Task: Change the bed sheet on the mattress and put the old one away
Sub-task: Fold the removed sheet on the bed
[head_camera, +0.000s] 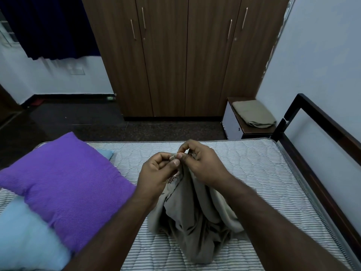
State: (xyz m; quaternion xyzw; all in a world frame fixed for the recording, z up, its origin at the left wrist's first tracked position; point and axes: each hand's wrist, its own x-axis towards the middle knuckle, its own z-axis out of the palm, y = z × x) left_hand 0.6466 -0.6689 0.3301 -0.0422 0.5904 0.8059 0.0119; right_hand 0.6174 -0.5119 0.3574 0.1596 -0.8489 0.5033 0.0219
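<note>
Above bare mattress [244,173]: both hands [181,165] pinch sheet [195,212] edge.

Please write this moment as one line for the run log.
left hand: pinches sheet edge | right hand: pinches same edge | mattress: bare | folded sheet: on bedside stand

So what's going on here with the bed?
A person is changing the sheet. Both hands, left hand and right hand, pinch the top edge of a bunched beige sheet, lifting it off the bare striped mattress. A purple pillow and a blue pillow lie on the left. Another folded sheet rests on the side table by the wardrobe.
</note>
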